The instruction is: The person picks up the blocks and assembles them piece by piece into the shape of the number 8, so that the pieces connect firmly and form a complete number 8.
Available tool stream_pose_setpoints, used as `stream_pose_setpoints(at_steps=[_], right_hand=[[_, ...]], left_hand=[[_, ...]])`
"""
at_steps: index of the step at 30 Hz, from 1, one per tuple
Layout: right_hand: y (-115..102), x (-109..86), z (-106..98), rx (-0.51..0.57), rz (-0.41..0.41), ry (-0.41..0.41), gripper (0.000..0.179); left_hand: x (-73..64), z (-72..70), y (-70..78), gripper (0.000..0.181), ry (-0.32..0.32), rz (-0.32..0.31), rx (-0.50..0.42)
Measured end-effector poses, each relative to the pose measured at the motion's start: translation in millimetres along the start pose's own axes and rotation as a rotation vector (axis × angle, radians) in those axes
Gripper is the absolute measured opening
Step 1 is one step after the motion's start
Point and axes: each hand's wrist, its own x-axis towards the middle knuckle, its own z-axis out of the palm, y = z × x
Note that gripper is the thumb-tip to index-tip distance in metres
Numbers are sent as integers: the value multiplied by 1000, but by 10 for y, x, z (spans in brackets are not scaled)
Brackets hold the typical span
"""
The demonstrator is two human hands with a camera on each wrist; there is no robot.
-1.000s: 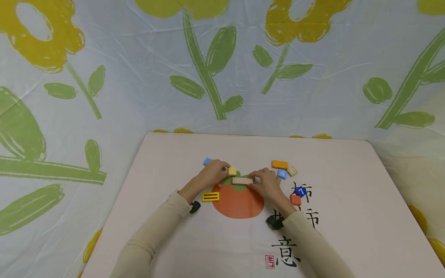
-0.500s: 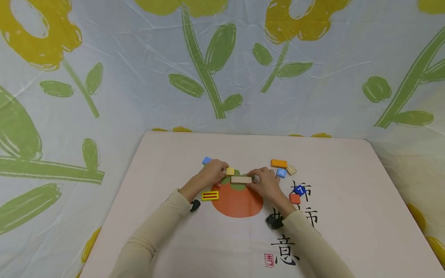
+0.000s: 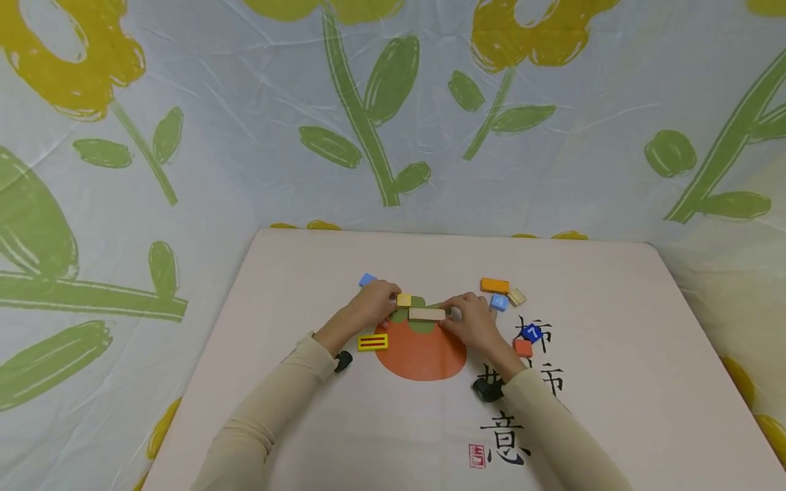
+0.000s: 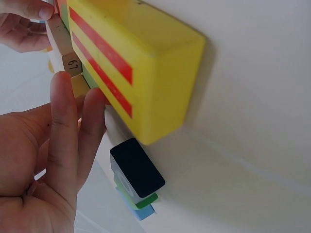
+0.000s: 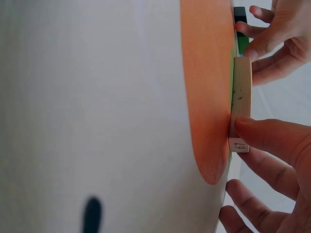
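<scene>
My left hand [image 3: 373, 304] pinches a small yellow block [image 3: 403, 300] at the left end of a long pale wooden block [image 3: 427, 314]. That wooden block lies across the green leaves of the printed persimmon [image 3: 420, 354]; a small number marks its end face in both wrist views. Thumb and forefinger of my right hand [image 3: 471, 319] grip its right end, the thumb [image 5: 252, 128] pressing its near side. Just in front of the left hand rests a yellow block with red stripes [image 3: 372, 342], large in the left wrist view [image 4: 141, 63].
Behind the left hand stand black [image 4: 138, 167], green [image 4: 143, 201] and light blue [image 3: 367, 280] pieces. Right of the right hand lie an orange block [image 3: 495, 286], a blue block [image 3: 499, 302], a pale wooden piece [image 3: 517, 296], a dark blue block [image 3: 531, 333] and a red block [image 3: 522, 348].
The small yellow block has shifted slightly left with my left fingers, toward the wooden block's left end. My right hand keeps its grip and has hardly moved.
</scene>
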Motion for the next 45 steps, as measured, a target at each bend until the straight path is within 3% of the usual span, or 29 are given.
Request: stream_pose_setpoints(at_steps=[7,24,30,45], right_hand=[[-8,5,-15,6,4,-1,29],[-15,-2,0,6,-3,8,28],[-20,-5,-3,7,-11,13,28],[-19,-12,4,1,-11,10,28]], left_hand=[[-2,-6,-22,28,31,31,61],[-14,-23,-38,27,22,46,51],[-17,-19,-26,31,-8,17,4],[-22,-26,-33,32,6,43,54]])
